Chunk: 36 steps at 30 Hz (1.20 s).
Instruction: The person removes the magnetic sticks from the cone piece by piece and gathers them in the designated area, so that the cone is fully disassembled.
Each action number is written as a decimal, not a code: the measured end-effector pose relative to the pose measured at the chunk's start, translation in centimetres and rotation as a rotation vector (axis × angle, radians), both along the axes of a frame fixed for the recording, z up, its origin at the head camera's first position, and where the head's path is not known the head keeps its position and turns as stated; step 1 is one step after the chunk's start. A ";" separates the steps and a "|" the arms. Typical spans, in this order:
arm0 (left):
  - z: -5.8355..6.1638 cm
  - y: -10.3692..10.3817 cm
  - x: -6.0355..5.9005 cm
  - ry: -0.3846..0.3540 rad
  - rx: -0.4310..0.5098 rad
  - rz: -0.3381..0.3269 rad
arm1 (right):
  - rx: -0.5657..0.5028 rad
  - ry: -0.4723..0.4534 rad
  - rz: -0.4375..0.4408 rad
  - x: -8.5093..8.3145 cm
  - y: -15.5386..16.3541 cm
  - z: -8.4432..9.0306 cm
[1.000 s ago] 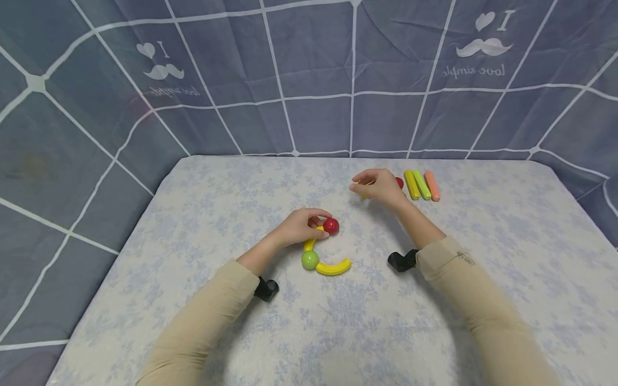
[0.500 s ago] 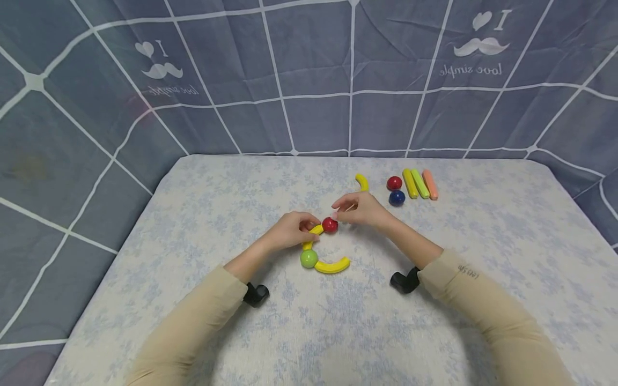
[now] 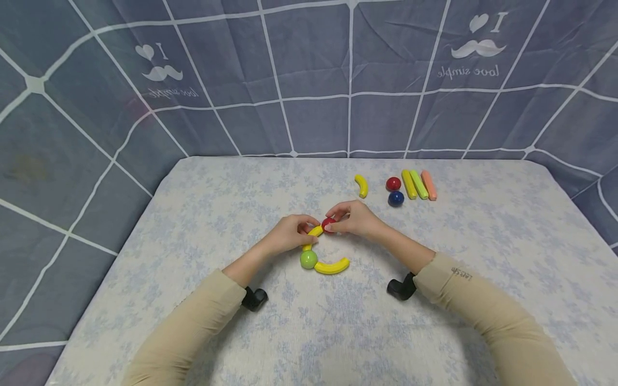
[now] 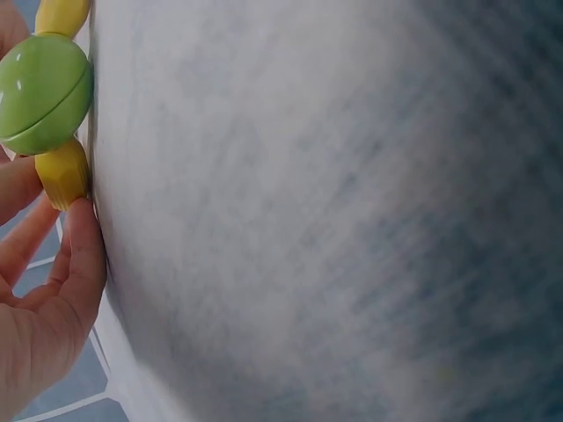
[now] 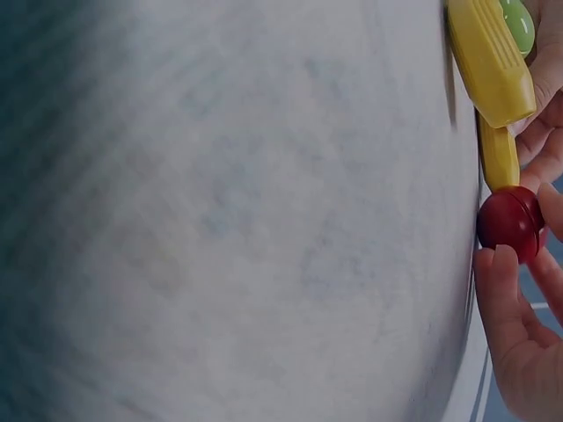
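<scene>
On the cloth-covered table (image 3: 299,321) my left hand (image 3: 286,235) pinches a yellow curved piece (image 3: 316,231) between thumb and fingers. My right hand (image 3: 361,220) holds a red ball (image 5: 508,220) at that piece's far end, thumb in front and fingers behind. The ball touches the tip of the yellow piece. A green ball (image 3: 309,260) joins the near end of the held piece to a second yellow curved piece (image 3: 333,266), which points right. In the left wrist view, a seam runs around the green ball (image 4: 44,92).
Toward the back right lie a loose yellow curved piece (image 3: 361,186), a red ball (image 3: 393,184), a blue ball (image 3: 396,199), and yellow (image 3: 409,184), light green (image 3: 419,184) and salmon (image 3: 428,185) straight sticks. A grey curtain (image 3: 314,80) hangs behind the table.
My right hand has come from the loose pieces at the back down to the red ball and now grips it. My left hand has shifted slightly left, from beside the ball onto the yellow piece.
</scene>
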State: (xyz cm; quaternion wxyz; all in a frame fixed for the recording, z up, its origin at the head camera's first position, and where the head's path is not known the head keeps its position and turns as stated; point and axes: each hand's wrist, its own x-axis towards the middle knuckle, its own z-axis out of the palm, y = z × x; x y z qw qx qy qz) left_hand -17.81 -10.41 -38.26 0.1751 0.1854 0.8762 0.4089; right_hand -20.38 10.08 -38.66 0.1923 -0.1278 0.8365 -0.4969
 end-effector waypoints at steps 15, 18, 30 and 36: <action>0.0 0.0 0.1 -0.001 0.017 0.005 | 0.013 -0.012 -0.013 0.0 -0.4 -0.1; 0.0 0.0 0.2 -0.005 0.017 0.006 | 0.020 -0.015 -0.021 0.0 -0.4 -0.2; -0.1 0.0 0.1 -0.006 0.021 0.011 | 0.014 -0.012 -0.007 0.0 -0.4 -0.2; -0.3 0.1 -0.2 -0.010 0.021 0.028 | 0.017 -0.005 0.004 -0.1 -0.3 -0.2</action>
